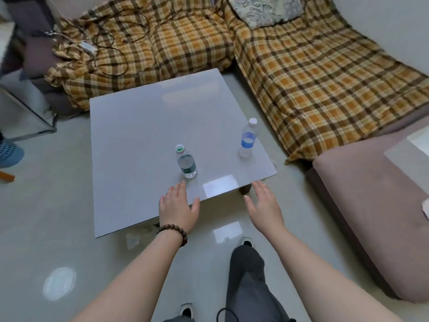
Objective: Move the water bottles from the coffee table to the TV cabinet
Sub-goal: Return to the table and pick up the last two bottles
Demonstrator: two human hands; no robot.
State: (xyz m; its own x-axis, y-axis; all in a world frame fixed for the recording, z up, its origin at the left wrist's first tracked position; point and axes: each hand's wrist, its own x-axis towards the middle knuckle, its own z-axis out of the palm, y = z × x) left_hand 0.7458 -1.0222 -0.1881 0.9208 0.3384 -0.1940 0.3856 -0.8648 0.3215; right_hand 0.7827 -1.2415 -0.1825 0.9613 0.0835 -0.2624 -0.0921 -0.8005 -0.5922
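Two clear water bottles stand upright on the grey coffee table (139, 135). The green-labelled bottle (186, 162) is near the front edge, the blue-labelled bottle (248, 138) farther right near the table's right edge. My left hand (178, 206), with a bead bracelet on its wrist, hovers open over the front edge just below the green-labelled bottle without touching it. My right hand (263, 204) is open beyond the table's front right corner, well short of the blue-labelled bottle. The TV cabinet is out of view.
A corner sofa under a plaid cover (313, 73) wraps the table's far and right sides, with cables (109, 47) and a cushion (267, 10) on it. A brown ottoman (371, 205) stands at the right. My legs and shoes are on the glossy floor below.
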